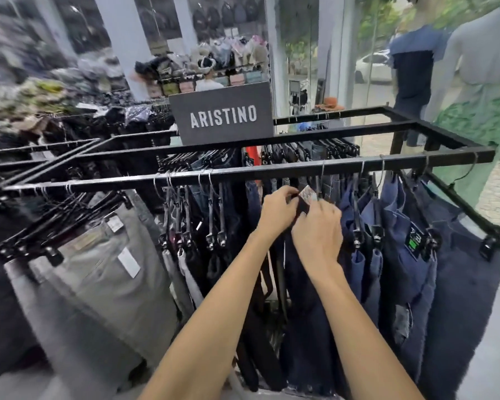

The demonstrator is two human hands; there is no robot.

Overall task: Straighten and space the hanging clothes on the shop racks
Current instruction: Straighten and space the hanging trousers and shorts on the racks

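Right now you are gripping the top edge of the dark navy denim trousers (306,298) with both hands. Your left hand (277,212) is pinching the dark waistband, its fingers (286,193) curling tight around it. Your right hand (318,232) is clasping the same edge from the other side, knuckles up, with its fingers (329,210) tucking under so that their tips are hiding. A small silvery tag (308,193) is poking up just above your fingers. Directly over them the long black square-section metal rail (243,173) is running across, and the trousers are hanging below it. Left of your fingers, black clip hangers (211,215) are dangling close together, and further left grey cotton trousers (104,269) are hanging at a slant. Right of your fingers, mid-blue jeans (401,241) are crowding the rail's end. Beyond the rail, above your fingers, a dark grey sign reading ARISTINO (223,116) is standing.
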